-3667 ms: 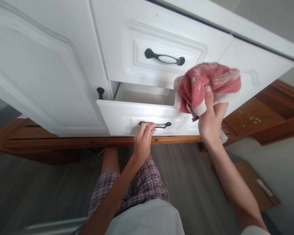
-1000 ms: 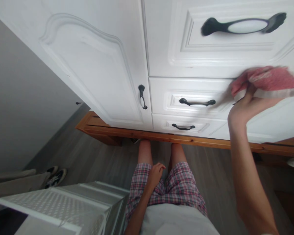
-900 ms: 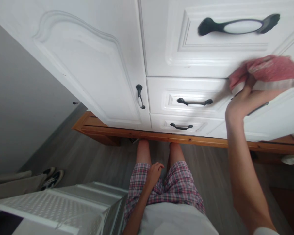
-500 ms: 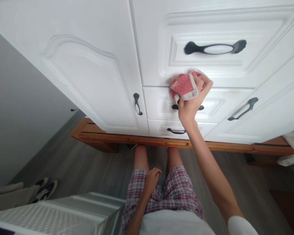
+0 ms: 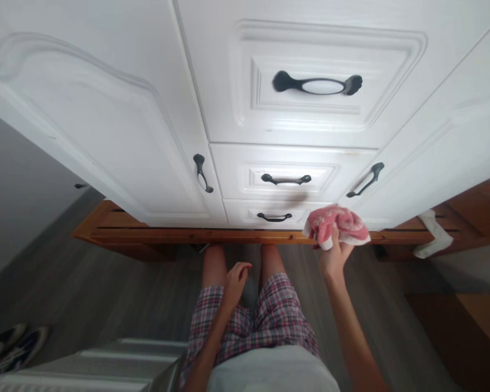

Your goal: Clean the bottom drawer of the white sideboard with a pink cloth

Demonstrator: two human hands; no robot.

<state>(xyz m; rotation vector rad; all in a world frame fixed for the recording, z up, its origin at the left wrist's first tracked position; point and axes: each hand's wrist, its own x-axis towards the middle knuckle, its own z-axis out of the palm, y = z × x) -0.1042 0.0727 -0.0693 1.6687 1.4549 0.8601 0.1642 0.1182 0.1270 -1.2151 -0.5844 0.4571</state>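
Observation:
A red-and-white cloth point(image 5: 335, 220) is bunched in my right hand point(image 5: 335, 258), whose fingers are closed around its underside. The cloth is in front of the lower right corner of the bottom drawer point(image 5: 245, 212) and the wooden ledge; whether it touches them I cannot tell. My left hand point(image 5: 236, 280) hangs over my lap by my knee, loosely curved, its fingers partly extended and nothing in it. Before me stands a white cabinet point(image 5: 228, 122) with panelled drawers and doors. The middle drawer's dark handle point(image 5: 286, 179) lies left of and above the cloth.
A wooden ledge point(image 5: 179, 235) runs along the cabinet's base, with a white cloth item point(image 5: 435, 237) draped on it at right. Dark handles stick out from the upper drawer point(image 5: 318, 84) and both doors. Shoes point(image 5: 18, 348) and a white slatted piece point(image 5: 118, 362) are at lower left.
My right hand has moved down with the cloth, from the seam below the upper drawer to the cabinet's bottom edge. The view has shifted right. My left hand stays over my lap.

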